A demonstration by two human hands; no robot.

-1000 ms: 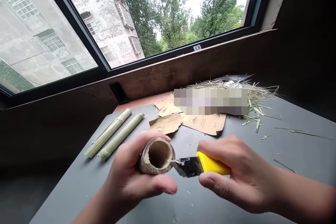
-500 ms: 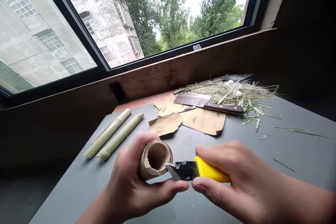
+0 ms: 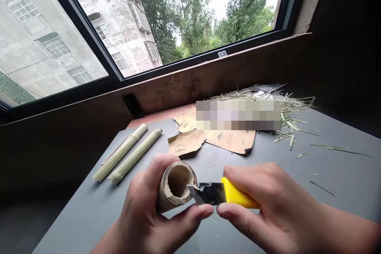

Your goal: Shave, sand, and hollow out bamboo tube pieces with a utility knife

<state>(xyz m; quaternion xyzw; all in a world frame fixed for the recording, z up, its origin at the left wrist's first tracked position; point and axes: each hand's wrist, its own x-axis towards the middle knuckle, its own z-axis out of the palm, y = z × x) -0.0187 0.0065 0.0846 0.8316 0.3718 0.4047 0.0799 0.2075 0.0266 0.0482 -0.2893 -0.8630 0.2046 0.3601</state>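
Note:
My left hand [image 3: 149, 210] is wrapped round a hollow bamboo tube [image 3: 168, 198], its open end tilted up toward me. Closed on the yellow handle of a knife [image 3: 238, 194], my right hand [image 3: 268, 206] is just right of the tube. The dark blade points left, and its tip touches the tube's rim at the right side. A pale shaving shows at the blade tip. My left thumb lies just below the blade, near my right thumb. The fingers under the tube and handle are partly hidden.
Two bamboo pieces [image 3: 135, 154] lie at the left on the grey table [image 3: 77, 214]. Brown sandpaper sheets [image 3: 186, 142] lie behind the tube. A blurred-out patch covers something beside a heap of thin bamboo strips [image 3: 293, 105]. Beyond is a window [image 3: 190, 57].
The view has shifted slightly. Both hands stay closed on the tube and knife, with the blade still at the rim. A pixelated patch now covers the cleaver and small cutter.

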